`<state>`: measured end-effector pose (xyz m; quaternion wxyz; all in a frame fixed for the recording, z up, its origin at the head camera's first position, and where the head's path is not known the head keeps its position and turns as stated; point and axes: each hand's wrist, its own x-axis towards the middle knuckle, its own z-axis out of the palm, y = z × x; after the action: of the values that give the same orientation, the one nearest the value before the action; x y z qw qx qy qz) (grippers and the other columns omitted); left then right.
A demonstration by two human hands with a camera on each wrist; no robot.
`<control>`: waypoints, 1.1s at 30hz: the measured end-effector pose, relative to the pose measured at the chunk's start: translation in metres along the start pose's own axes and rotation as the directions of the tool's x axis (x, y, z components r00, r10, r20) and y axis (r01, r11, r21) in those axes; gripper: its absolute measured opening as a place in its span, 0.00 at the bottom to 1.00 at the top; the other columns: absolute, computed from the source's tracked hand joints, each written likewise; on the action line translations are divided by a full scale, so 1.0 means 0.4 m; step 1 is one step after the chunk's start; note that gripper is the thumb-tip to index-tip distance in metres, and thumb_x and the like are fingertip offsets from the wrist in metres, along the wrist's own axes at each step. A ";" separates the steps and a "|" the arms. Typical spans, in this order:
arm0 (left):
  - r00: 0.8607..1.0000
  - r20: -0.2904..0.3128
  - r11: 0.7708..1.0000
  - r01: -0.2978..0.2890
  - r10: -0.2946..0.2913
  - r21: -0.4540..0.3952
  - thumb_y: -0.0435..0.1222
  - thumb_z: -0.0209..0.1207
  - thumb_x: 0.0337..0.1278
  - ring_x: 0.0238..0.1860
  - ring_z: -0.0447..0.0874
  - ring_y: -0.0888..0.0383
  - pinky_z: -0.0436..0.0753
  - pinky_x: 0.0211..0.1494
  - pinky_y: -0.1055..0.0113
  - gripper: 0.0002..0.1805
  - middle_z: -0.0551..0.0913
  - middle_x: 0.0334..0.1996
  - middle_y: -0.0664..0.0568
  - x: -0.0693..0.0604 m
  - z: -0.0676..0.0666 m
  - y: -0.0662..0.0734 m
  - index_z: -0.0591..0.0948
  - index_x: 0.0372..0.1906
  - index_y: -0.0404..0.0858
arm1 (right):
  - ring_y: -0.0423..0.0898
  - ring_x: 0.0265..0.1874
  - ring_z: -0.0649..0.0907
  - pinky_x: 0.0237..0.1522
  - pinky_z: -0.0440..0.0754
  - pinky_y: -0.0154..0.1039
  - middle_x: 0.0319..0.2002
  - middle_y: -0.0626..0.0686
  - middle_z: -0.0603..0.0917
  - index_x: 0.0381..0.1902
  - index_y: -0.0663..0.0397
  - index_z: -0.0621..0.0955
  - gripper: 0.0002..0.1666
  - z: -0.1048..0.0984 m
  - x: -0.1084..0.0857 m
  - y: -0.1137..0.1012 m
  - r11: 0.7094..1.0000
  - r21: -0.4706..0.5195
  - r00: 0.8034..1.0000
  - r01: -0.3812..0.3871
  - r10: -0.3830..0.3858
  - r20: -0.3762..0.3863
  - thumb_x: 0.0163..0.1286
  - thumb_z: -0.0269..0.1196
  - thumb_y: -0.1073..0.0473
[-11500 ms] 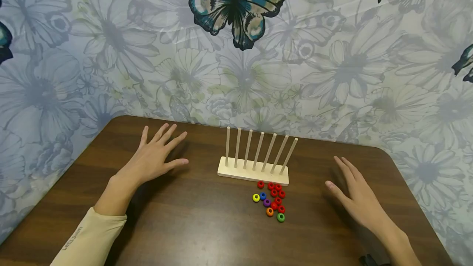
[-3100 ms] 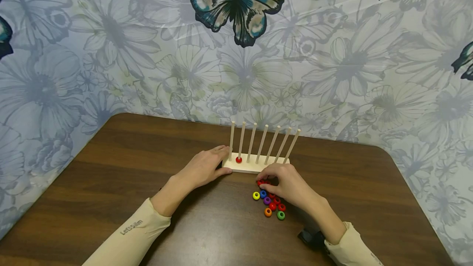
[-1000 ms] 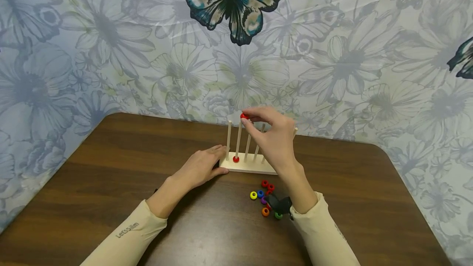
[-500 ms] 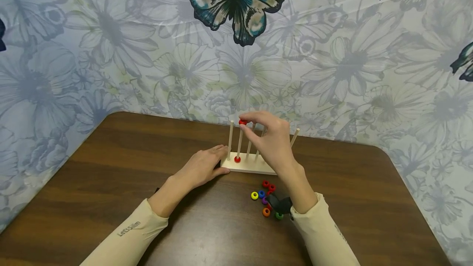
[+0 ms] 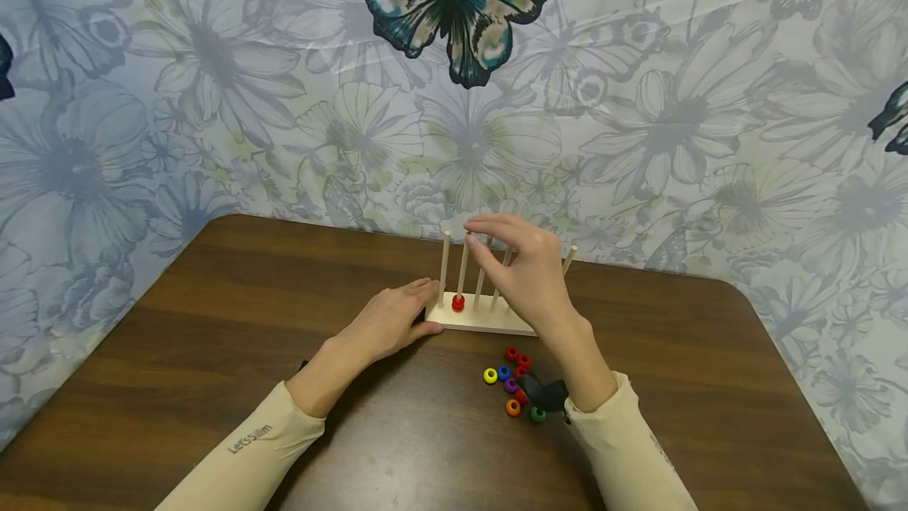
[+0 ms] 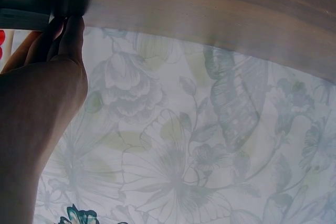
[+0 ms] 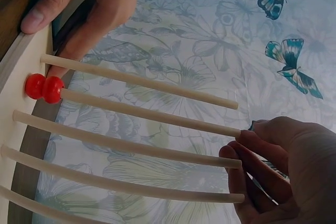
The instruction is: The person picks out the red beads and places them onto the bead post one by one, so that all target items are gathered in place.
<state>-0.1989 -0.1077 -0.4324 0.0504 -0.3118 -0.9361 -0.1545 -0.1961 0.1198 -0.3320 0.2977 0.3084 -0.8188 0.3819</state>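
A wooden peg rack (image 5: 489, 324) with a row of upright pegs stands on the table. Two red beads (image 5: 458, 303) sit stacked at the foot of its second peg from the left; the right wrist view shows them touching. My left hand (image 5: 386, 323) holds the rack's left end, thumb (image 7: 37, 20) at the front edge and fingers behind. At the second peg's top, my right hand (image 5: 528, 274) has thumb and fingers bent around the tip with no bead between them. It hides some of the pegs on the right.
Loose beads lie in front of the rack: several red (image 5: 512, 353), one yellow (image 5: 490, 375), blue (image 5: 504, 373), purple (image 5: 511, 386), orange (image 5: 513, 408) and green (image 5: 537, 415). A black wrist device (image 5: 545, 394) partly covers them. Patterned wall cloth (image 5: 319, 140) hangs behind the table.
The red bead my right hand pinched at the peg's top has dropped onto the lower red bead. Earlier, both hands were apart from the rack and its pegs were bare.
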 end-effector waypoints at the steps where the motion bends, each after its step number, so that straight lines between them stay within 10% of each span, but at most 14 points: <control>1: 1.000 -0.002 1.000 0.000 0.000 0.000 0.50 0.69 0.67 0.71 0.79 0.44 0.83 0.63 0.41 0.37 0.80 0.69 0.39 0.000 0.000 0.000 0.76 0.72 0.31 | 0.48 0.51 0.90 0.38 0.85 0.43 0.50 0.50 0.92 0.50 0.53 0.92 0.11 -0.001 -0.001 0.000 1.000 0.004 1.000 0.003 -0.003 -0.003 0.73 0.70 0.59; 17: 1.000 -0.002 1.000 -0.003 0.003 -0.005 0.50 0.68 0.67 0.71 0.79 0.43 0.83 0.64 0.40 0.38 0.79 0.70 0.39 0.002 0.003 0.002 0.76 0.72 0.31 | 0.48 0.43 0.90 0.50 0.83 0.33 0.43 0.50 0.93 0.46 0.55 0.92 0.10 -0.043 -0.032 0.009 0.983 0.116 0.986 0.145 -0.133 -0.099 0.69 0.71 0.67; 33: 1.000 -0.004 1.000 -0.012 0.012 0.001 0.50 0.69 0.67 0.71 0.79 0.43 0.83 0.63 0.39 0.38 0.79 0.70 0.38 -0.002 0.000 -0.001 0.76 0.72 0.31 | 0.39 0.33 0.86 0.36 0.81 0.29 0.39 0.48 0.93 0.44 0.53 0.91 0.13 -0.099 -0.119 0.079 0.981 0.122 0.987 0.150 -0.156 0.036 0.63 0.73 0.71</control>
<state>-0.1987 -0.1084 -0.4327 0.0534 -0.3173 -0.9342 -0.1543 -0.1791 0.1816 -0.3595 0.2885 0.3963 -0.7749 0.3990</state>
